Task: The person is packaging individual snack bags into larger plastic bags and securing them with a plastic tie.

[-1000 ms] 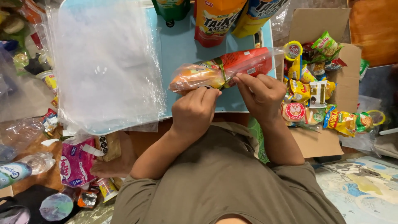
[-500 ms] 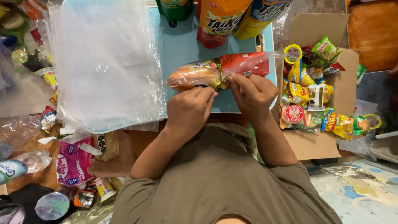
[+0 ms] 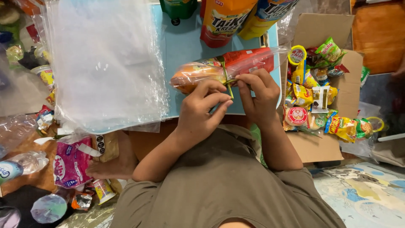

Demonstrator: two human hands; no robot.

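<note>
Snacks sit bundled in a clear bag [image 3: 228, 67]; left hand [image 3: 200, 112] and right hand [image 3: 259, 95] pinch its green tie [image 3: 228, 80], knot seemingly unfinished.

home floor | snack-filled cardboard box [image 3: 337, 84] | patterned mat [image 3: 363, 194]

Clear snack bag [image 3: 223, 67], orange and red packets inside, green tie [image 3: 226, 80] around middle, lying sideways
</note>
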